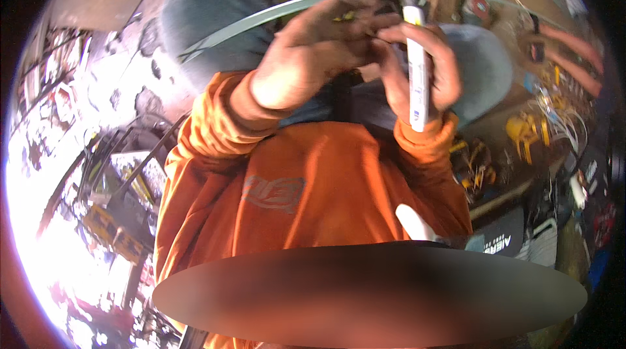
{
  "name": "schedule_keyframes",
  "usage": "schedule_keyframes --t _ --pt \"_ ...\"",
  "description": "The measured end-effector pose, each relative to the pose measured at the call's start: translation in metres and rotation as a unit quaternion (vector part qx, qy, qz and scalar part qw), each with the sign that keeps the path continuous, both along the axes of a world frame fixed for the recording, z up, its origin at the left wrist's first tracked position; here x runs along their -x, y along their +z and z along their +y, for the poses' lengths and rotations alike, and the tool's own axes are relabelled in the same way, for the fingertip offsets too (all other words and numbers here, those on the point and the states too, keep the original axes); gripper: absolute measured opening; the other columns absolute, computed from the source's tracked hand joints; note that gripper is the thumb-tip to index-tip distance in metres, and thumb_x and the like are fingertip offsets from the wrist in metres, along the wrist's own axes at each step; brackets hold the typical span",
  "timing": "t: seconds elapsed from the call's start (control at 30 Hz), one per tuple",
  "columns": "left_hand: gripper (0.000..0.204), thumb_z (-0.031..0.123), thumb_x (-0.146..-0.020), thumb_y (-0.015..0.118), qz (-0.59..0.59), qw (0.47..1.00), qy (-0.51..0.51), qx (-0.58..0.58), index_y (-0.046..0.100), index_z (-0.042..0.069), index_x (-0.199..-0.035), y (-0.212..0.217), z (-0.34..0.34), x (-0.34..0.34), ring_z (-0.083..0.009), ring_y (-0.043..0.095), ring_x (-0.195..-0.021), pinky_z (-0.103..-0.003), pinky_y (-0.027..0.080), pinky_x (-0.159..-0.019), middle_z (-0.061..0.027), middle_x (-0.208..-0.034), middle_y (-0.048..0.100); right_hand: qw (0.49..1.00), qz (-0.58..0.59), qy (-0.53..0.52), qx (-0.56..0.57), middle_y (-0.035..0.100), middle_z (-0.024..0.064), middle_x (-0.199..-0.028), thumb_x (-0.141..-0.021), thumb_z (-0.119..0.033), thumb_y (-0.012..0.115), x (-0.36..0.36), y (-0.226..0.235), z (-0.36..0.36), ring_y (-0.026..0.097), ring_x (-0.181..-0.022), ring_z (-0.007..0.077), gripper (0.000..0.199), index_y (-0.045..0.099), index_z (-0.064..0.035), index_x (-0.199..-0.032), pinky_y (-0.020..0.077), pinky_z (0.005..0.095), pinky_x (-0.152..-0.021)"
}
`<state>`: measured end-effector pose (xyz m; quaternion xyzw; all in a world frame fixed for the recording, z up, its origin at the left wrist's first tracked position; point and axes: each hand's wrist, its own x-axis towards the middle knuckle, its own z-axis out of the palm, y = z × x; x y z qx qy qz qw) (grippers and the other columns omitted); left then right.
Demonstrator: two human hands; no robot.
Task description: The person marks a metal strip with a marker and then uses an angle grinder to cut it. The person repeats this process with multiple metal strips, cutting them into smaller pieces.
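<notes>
White tube in right hand

the surface runs along the right side, its edge a pale wooden strip. on it lie yellow tools, a tangle of white cables and smaller yellow-and-black tools nearer the edge.

the left hand covers most of a small yellow-marked object; the white tool's far tip is lost among blurred clutter.
</notes>
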<state>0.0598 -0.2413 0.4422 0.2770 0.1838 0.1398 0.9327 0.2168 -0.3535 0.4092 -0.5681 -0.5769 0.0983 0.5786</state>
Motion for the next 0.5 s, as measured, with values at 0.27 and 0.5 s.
schedule_keyframes --t 0.27,0.5 --pt "0.050 -0.011 -0.094 0.045 0.011 0.980 0.040 -0.196 0.036 -0.005 -0.143 -0.001 -0.008 -0.004 -0.0297 0.058 -0.128 -0.039 0.046 -0.108 -0.0240 -0.133 0.060 0.999 0.028 -0.017 0.018 0.069 0.0113 -0.095 -0.081 0.008 0.077 0.007 0.006 -0.004 0.067 -0.087 0.0226 0.044 0.059 -0.0026 -0.120 0.0530 0.0348 -0.080" --pt "0.046 -0.001 -0.102 0.047 0.014 0.980 0.023 -0.198 0.037 -0.004 -0.147 -0.010 -0.010 -0.001 -0.0242 0.057 -0.128 -0.035 0.050 -0.101 -0.0192 -0.138 0.058 1.000 0.013 -0.014 0.023 0.070 0.0104 -0.094 -0.080 0.006 0.079 0.003 0.003 -0.006 0.066 -0.086 0.0228 0.045 0.060 -0.0043 -0.119 0.0521 0.0349 -0.079"
